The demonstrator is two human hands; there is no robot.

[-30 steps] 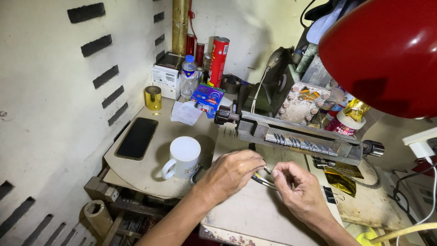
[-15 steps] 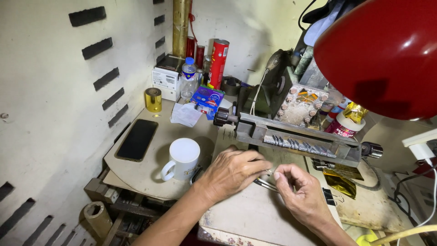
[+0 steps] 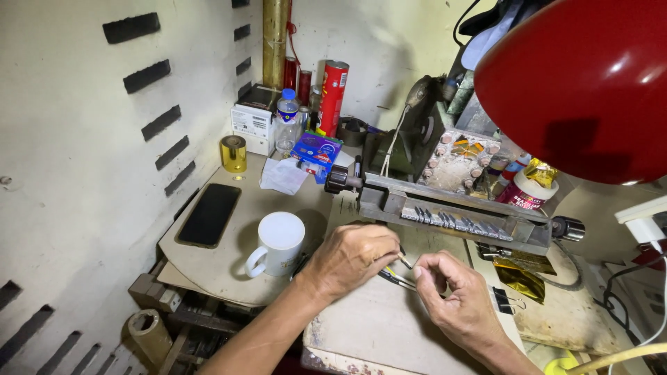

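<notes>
My left hand (image 3: 351, 258) rests on the worn workbench (image 3: 375, 326), fingers curled around a thin yellowish rod-like tool (image 3: 401, 260) whose tip points right. My right hand (image 3: 455, 298) sits just to the right, its fingertips pinched together close to that tip; whatever it pinches is too small to make out. Thin dark wires or pliers handles (image 3: 392, 278) lie under the two hands. Directly behind them runs a long grey metal vise-like fixture (image 3: 458, 219) with a toothed row along its top.
A white mug (image 3: 278, 243) stands left of my left hand, a black phone (image 3: 210, 214) further left by the wall. Bottles, cans, boxes and a gold cylinder (image 3: 233, 153) crowd the back. A red lamp shade (image 3: 583, 83) hangs at upper right. Gold foil (image 3: 520, 278) lies right.
Both hands have stayed in place over the bench; the fingers shifted slightly, with the right fingertips drawn closer to the tool tip. Nothing else moved.
</notes>
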